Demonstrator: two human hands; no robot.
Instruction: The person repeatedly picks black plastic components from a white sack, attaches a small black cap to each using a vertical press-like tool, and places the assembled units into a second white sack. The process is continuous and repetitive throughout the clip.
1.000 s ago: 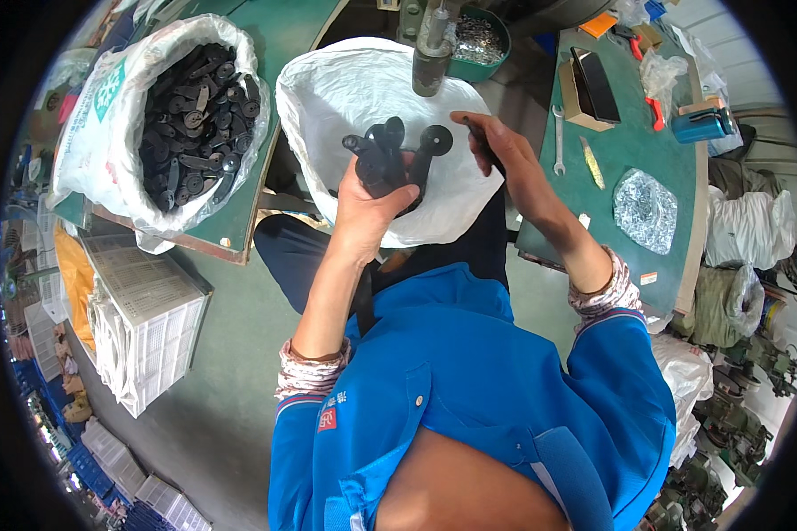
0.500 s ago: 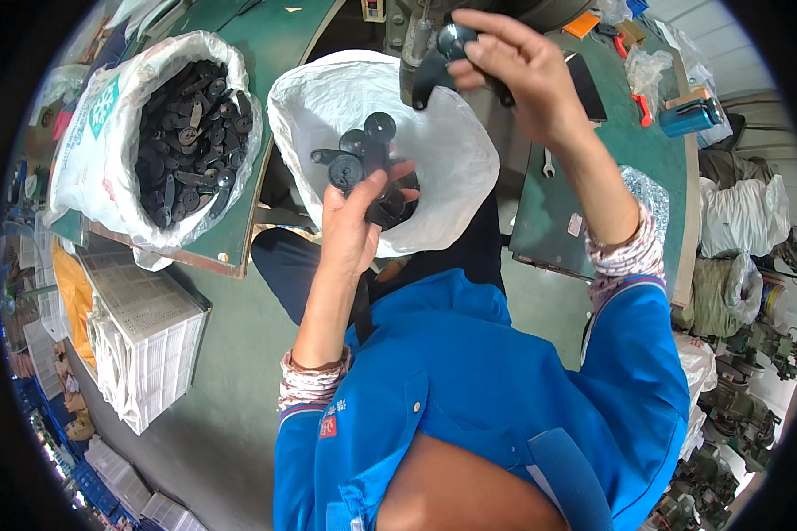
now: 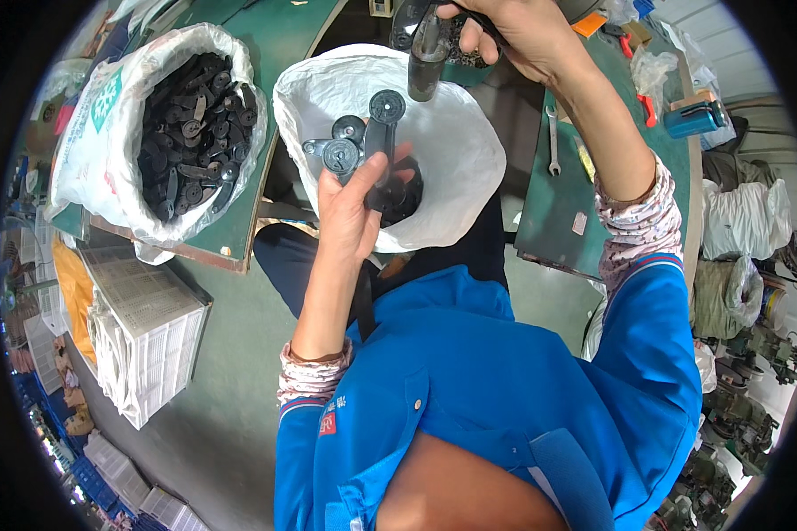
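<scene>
In my left hand [image 3: 350, 208] is a bunch of black plastic arms [image 3: 383, 133] with round disc ends. They fan out above the fingers, over a white woven sack [image 3: 460, 168] standing open before me. More dark parts [image 3: 403, 199] show inside this sack, partly behind the hand. My right hand [image 3: 522, 40] is raised at the top, beside the machine, its fingers curled on a black plastic arm [image 3: 428, 57]. That arm points down over the sack's far rim, and the upper frame edge cuts off part of the grip.
A second white sack [image 3: 88, 150], full of similar black parts [image 3: 190, 133], stands on the left green bench [image 3: 279, 35]. The right green bench [image 3: 540, 212] carries a wrench [image 3: 553, 142], a blue tool [image 3: 692, 118] and red-handled items. A white plastic crate [image 3: 164, 354] sits lower left.
My right hand has moved up and slightly away with its black arm, uncovering the wrench. My left hand keeps its bunch nearly in place, turned a little.
</scene>
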